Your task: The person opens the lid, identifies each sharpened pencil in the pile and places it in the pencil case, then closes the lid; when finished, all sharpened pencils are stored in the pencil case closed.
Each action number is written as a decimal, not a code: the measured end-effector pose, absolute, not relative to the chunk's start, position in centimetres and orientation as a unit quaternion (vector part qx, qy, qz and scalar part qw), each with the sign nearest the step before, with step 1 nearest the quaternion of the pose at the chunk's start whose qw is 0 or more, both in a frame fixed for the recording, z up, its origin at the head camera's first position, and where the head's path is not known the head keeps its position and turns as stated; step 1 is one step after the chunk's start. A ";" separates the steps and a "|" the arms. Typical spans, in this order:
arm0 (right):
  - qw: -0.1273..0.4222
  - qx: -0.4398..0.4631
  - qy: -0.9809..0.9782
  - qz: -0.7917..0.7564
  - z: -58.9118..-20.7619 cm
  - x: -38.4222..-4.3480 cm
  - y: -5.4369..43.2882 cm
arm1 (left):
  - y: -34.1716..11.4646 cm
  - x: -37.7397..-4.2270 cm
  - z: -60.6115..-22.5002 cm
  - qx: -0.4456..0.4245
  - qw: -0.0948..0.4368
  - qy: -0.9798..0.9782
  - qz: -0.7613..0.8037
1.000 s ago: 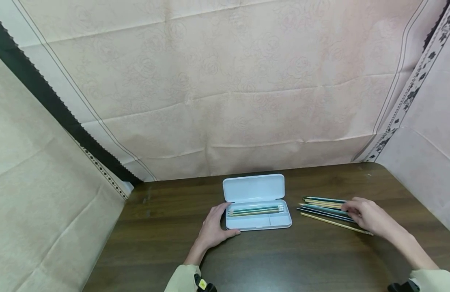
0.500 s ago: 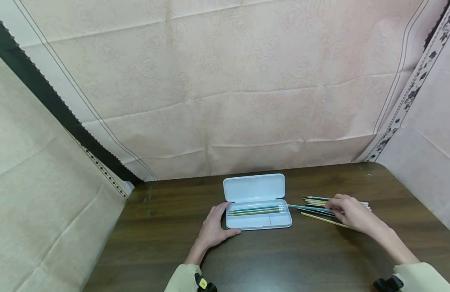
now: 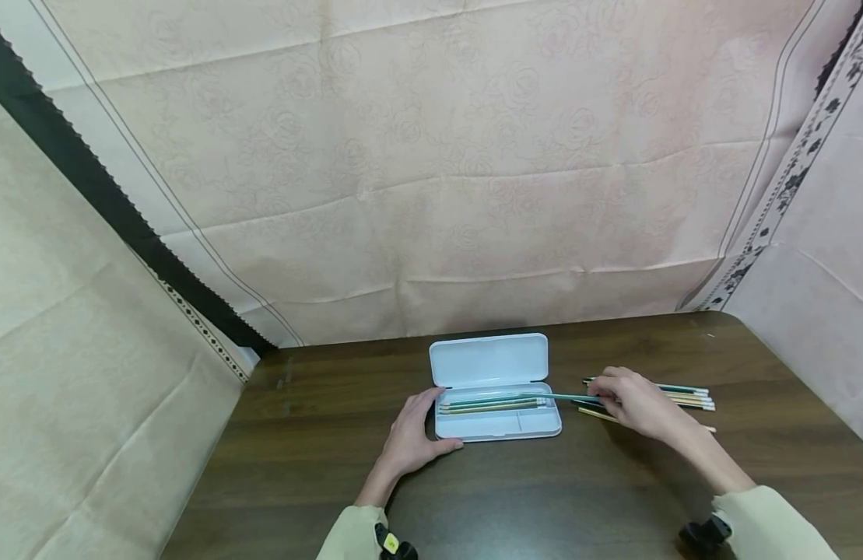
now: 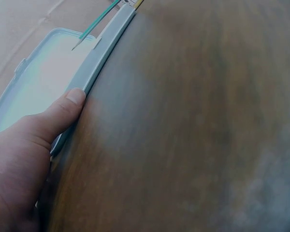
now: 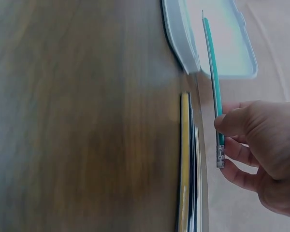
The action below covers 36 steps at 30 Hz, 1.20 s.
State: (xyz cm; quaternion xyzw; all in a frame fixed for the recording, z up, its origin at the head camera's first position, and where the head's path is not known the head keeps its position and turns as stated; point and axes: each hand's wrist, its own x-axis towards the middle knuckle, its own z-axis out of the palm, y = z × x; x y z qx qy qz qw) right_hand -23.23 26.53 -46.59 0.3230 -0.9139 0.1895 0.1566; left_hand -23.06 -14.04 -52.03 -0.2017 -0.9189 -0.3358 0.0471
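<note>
A light blue pencil case (image 3: 473,427) lies on the table with its lid (image 3: 489,359) raised at the back. Several green and gold pencils (image 3: 485,405) rest in its rear section. My left hand (image 3: 413,432) grips the case at its left end, the thumb (image 4: 73,99) along the front edge. My right hand (image 3: 637,403) pinches a teal pencil (image 5: 213,72) near its eraser end. That pencil points left, and its tip overlaps the case in the head view. Under and behind the right hand lies a loose pile of pencils (image 3: 689,397), partly hidden.
The dark wooden table (image 3: 529,498) carries the case and the pile. A pale cloth (image 3: 431,194) hangs behind the table, with more cloth along both sides. In the right wrist view, a yellow pencil (image 5: 184,145) lies at the near side of the pile.
My right hand has picked the teal pencil off the pile and carried it left, its tip now over the case. The left hand stays at the case.
</note>
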 end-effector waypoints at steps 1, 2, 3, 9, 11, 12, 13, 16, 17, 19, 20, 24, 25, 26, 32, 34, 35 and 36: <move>0.153 0.322 -0.915 0.190 -46.5 -23.3 26.2 | -14.0 -23.1 -52.0 -0.202 0.048 -0.918 -0.337; 0.147 0.320 -0.917 0.190 -46.5 -23.4 25.9 | -14.0 -23.1 -52.0 -0.203 0.049 -0.918 -0.338; 0.143 0.319 -0.918 0.189 -46.5 -23.5 25.5 | -14.0 -23.1 -52.1 -0.203 0.050 -0.917 -0.339; 0.124 0.322 -0.920 0.188 -46.4 -24.0 23.4 | -14.0 -23.0 -52.0 -0.204 0.049 -0.917 -0.339; 0.124 0.328 -0.918 0.188 -46.3 -24.1 22.7 | -14.0 -23.0 -52.0 -0.204 0.049 -0.917 -0.338; 0.125 0.332 -0.916 0.188 -46.3 -24.1 22.4 | -14.0 -23.0 -52.0 -0.204 0.048 -0.917 -0.339; 0.127 0.336 -0.914 0.186 -46.3 -24.2 22.0 | -14.0 -23.0 -52.1 -0.204 0.049 -0.917 -0.339; 0.134 0.348 -0.910 0.181 -46.3 -24.4 21.1 | -14.1 -23.0 -52.1 -0.205 0.050 -0.918 -0.337; 0.136 0.349 -0.909 0.180 -46.2 -24.5 20.8 | -14.1 -23.0 -52.2 -0.206 0.051 -0.917 -0.337; 0.137 0.348 -0.910 0.178 -46.2 -24.6 20.3 | -14.1 -23.0 -52.1 -0.206 0.051 -0.918 -0.336; 0.135 0.346 -0.911 0.177 -46.1 -24.7 20.1 | -14.1 -23.0 -52.1 -0.206 0.051 -0.918 -0.336; 0.126 0.340 -0.916 0.174 -46.2 -24.9 19.2 | -13.9 -23.0 -52.0 -0.205 0.050 -0.918 -0.335; 0.125 0.340 -0.916 0.173 -46.2 -25.0 19.0 | -13.9 -22.9 -52.0 -0.206 0.050 -0.918 -0.335; 0.123 0.340 -0.916 0.173 -46.3 -25.0 18.7 | -13.9 -22.9 -52.0 -0.206 0.049 -0.918 -0.334; 0.138 0.350 -0.911 0.168 -46.5 -25.5 17.5 | -14.1 -23.0 -52.2 -0.203 0.049 -0.920 -0.332; 0.146 0.355 -0.909 0.164 -46.5 -25.7 17.2 | -14.1 -23.0 -52.1 -0.202 0.048 -0.920 -0.332; 0.149 0.357 -0.908 0.162 -46.6 -25.8 17.0 | -14.1 -23.0 -52.1 -0.201 0.047 -0.920 -0.332; 0.151 0.357 -0.908 0.161 -46.6 -25.9 16.9 | -14.1 -23.0 -52.0 -0.201 0.046 -0.920 -0.333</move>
